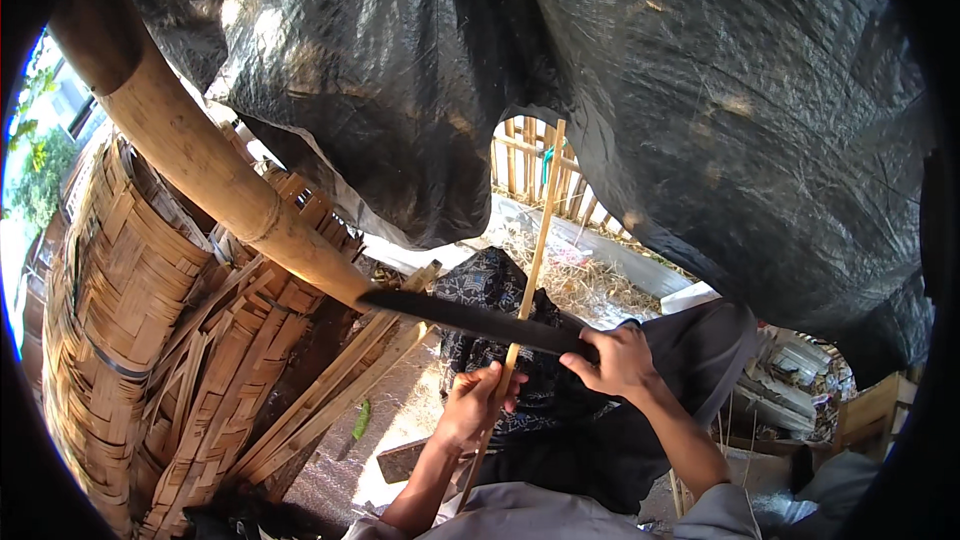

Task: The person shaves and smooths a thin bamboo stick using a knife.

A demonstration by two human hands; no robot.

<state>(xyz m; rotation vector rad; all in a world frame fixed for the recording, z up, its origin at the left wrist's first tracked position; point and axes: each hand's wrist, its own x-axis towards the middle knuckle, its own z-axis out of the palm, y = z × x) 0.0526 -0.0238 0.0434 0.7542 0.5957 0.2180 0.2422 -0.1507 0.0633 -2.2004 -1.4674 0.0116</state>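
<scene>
My left hand point(478, 402) grips a long thin bamboo strip point(538, 240) that runs up and away from me toward the fence. In my right hand point(615, 358) is the handle of a large dark knife point(465, 317), its blade lying across the strip and pointing left. Both hands work just above my raised knee, which is covered by a dark patterned cloth point(490, 285).
A thick bamboo pole point(200, 155) slants down from the upper left. Woven bamboo baskets point(120, 310) and loose bamboo slats point(330, 390) stand at the left. Black plastic sheeting point(700, 90) hangs overhead. A bamboo fence point(520, 155) and straw lie ahead; wooden clutter sits at the right.
</scene>
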